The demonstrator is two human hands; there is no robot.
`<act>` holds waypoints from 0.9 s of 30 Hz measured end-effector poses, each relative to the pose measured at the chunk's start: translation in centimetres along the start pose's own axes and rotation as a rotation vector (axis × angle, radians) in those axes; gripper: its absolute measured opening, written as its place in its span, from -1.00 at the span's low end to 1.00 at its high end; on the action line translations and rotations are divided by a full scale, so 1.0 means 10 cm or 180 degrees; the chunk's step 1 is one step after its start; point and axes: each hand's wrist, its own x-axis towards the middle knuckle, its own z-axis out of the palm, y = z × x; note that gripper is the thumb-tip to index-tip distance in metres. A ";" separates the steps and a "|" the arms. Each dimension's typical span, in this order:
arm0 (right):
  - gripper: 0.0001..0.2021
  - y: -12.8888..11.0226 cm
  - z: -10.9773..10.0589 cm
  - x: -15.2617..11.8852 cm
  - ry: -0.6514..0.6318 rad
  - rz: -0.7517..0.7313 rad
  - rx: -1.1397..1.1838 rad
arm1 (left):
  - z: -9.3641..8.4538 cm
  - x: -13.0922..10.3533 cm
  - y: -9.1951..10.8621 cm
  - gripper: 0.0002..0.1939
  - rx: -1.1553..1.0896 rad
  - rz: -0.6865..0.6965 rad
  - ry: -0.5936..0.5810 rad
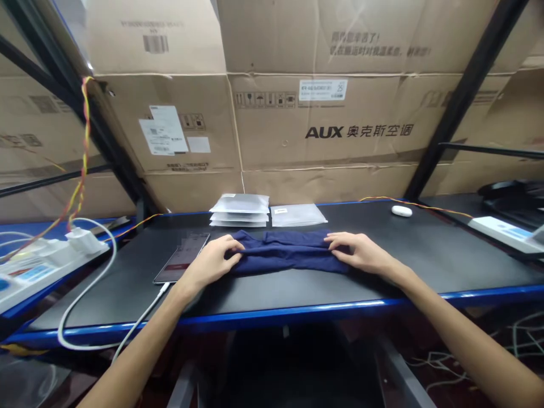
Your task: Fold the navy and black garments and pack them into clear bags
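Note:
A dark blue cloth (289,252) lies folded into a long, narrow strip on the black table top. At its left end, my left hand (216,258) pinches the fabric between thumb and fingers. My right hand (357,252) grips the other end the same way, its fingertips on the upper layer. A raised fold runs along the cloth between both hands. Just behind the cloth are a stack of flat translucent packets (240,211) and, to its right, another flat packet (297,215).
A phone (182,260) with a white charging cable (164,289) lies left of the cloth. Power strips (46,260) (505,233) stand at both sides. A small white case (402,211) sits at the back right. Cardboard (323,153) walls the rear; the table has a blue edge (289,317).

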 end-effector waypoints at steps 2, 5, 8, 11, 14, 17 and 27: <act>-0.84 -0.05 -0.04 -0.02 0.0090 0.0052 0.0153 | -0.08 -0.02 0.04 -0.80 -0.0169 0.0095 0.0141; -0.84 -0.15 -0.11 -0.09 0.0218 0.0141 0.0318 | -0.20 -0.09 0.12 -0.85 -0.0479 0.0286 0.0156; -0.88 -0.27 -0.17 -0.23 0.0221 0.0057 0.0470 | -0.27 -0.21 0.18 -0.88 -0.0661 0.0466 -0.0142; -0.86 -0.39 -0.16 -0.37 -0.0126 -0.0198 0.0531 | -0.28 -0.35 0.21 -0.86 -0.0685 0.0648 -0.0652; -0.83 -0.48 -0.13 -0.48 -0.0594 -0.0381 0.0551 | -0.28 -0.45 0.21 -0.82 -0.0616 0.0728 -0.1077; -0.84 -0.54 -0.13 -0.53 -0.0830 -0.0318 0.0534 | -0.31 -0.48 0.22 -0.83 -0.0586 0.0736 -0.1210; -0.71 -0.23 -0.29 -0.10 -0.0207 -0.0010 0.0214 | -0.22 0.16 0.21 -0.78 -0.0528 0.0495 -0.0579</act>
